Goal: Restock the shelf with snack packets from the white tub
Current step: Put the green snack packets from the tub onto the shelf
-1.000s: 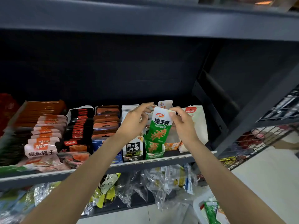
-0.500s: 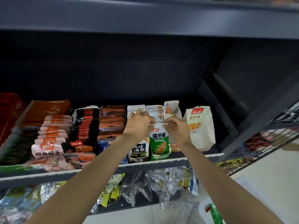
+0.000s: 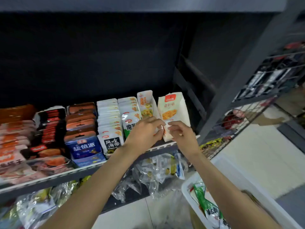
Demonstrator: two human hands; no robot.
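Both hands, left (image 3: 143, 133) and right (image 3: 181, 134), loosely curled, fingertips at white-and-orange packets (image 3: 173, 113).

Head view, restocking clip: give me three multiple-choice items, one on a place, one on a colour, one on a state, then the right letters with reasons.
1. Where is the white tub?
A. On the shelf
B. Low at the right, beside the right arm
C. Behind the packets

2. What colour is the front box left of the black-and-white seaweed packet?
A. Blue
B. Yellow
C. Pink

3. How are the hands?
A. Both flat on the shelf rail
B. Both inside the tub
C. Close together at the shelf front

Key: 1 B, its rim shows below the shelf. 2 A, the blue box stands there. 3 C, the left hand and right hand nearly meet before the white carton.
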